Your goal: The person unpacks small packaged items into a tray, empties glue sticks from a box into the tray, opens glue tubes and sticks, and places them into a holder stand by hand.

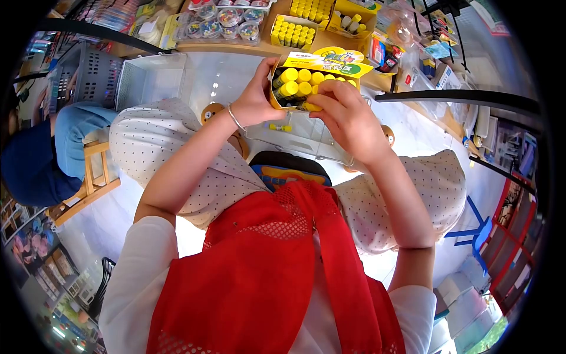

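My left hand point(257, 99), with a bangle at the wrist, grips the left side of a yellow display box point(321, 66) and holds it tilted toward me. Inside stand several glue sticks point(303, 75) with yellow caps. At the box's front right, the fingers of my right hand point(349, 121) are closed on one glue stick point(314, 101); part of it is hidden by the fingers. Below the box, a single yellow-capped stick point(280, 127) lies on its side over a clear, see-through surface.
On the shelf ahead are more boxes of yellow-capped sticks point(293, 32) and clear round tubs point(229, 17). A clear bin point(151, 79) and grey basket point(97, 74) stand to the left, near a seated person point(47, 156). Packaged goods point(448, 76) fill the right shelf.
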`<state>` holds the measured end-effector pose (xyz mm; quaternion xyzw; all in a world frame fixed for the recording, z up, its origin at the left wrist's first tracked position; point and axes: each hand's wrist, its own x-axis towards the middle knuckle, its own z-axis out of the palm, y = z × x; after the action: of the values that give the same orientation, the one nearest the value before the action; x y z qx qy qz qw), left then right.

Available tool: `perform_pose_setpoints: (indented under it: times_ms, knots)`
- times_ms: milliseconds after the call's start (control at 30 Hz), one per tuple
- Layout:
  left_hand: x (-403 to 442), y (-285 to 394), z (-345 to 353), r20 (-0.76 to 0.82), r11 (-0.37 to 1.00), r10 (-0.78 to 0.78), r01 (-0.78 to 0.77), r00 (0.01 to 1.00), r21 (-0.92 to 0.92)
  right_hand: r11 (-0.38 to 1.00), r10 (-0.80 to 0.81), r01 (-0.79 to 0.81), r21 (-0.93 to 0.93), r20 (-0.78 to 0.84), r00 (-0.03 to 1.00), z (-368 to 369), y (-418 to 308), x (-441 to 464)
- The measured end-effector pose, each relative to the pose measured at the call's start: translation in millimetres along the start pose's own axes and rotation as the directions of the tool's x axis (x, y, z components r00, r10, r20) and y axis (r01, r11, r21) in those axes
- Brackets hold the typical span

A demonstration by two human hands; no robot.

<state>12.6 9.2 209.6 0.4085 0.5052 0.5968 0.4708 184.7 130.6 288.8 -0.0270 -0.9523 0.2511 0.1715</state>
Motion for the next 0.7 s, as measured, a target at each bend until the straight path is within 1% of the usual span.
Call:
perform_pose_setpoints:
  times_ms: [100, 167, 267, 367, 467, 500, 567, 600, 633, 667, 700]
  knots:
    - [-2, 5, 3, -0.012, 1.000, 0.012, -0.013, 1.000, -0.018, 1.000, -0.030, 0.030, 0.010, -0.054, 0.998, 3, 0, 0]
    - [-3, 1, 1, -0.015, 1.000, 0.030, -0.029, 0.999, 0.003, 0.999, -0.046, 0.047, 0.011, -0.077, 0.996, 1, -1, 1]
    - [-1, -6, -1, -0.012, 0.999, 0.041, -0.041, 0.999, 0.018, 0.976, 0.094, -0.064, 0.210, -0.138, 0.986, 0, -4, -1]
    - [1, -11, -4, 0.000, 0.999, 0.046, -0.046, 0.999, 0.009, 0.984, 0.015, 0.020, 0.178, -0.190, 0.982, -8, -4, 3]
    - [4, -13, -10, 0.006, 0.998, 0.059, -0.059, 0.998, -0.015, 0.927, 0.178, -0.108, 0.360, -0.165, 0.970, -24, -5, 0]
    - [5, -14, -12, 0.006, 0.997, 0.066, -0.066, 0.998, -0.026, 0.837, 0.284, -0.162, 0.523, -0.163, 0.945, -24, 1, -5]
    - [8, -19, -20, -0.014, 0.995, 0.057, -0.058, 0.998, -0.080, 0.583, 0.439, -0.275, 0.764, -0.011, 0.899, -28, 2, -9]
    - [8, -20, -23, -0.026, 0.993, 0.055, -0.057, 0.998, -0.103, 0.425, 0.489, -0.318, 0.847, 0.081, 0.869, -29, 2, -10]
    - [9, -15, -25, -0.055, 0.997, 0.034, -0.038, 0.998, -0.063, 0.367, 0.492, -0.417, 0.831, 0.207, 0.846, -29, 2, -10]
    - [9, -15, -26, -0.065, 0.996, 0.043, -0.048, 0.997, -0.073, 0.593, 0.486, -0.435, 0.678, 0.129, 0.864, -27, 1, -10]
    - [11, -17, -28, -0.073, 0.995, 0.051, -0.057, 0.996, -0.082, 0.770, 0.462, -0.431, 0.470, 0.055, 0.885, -25, 1, -11]
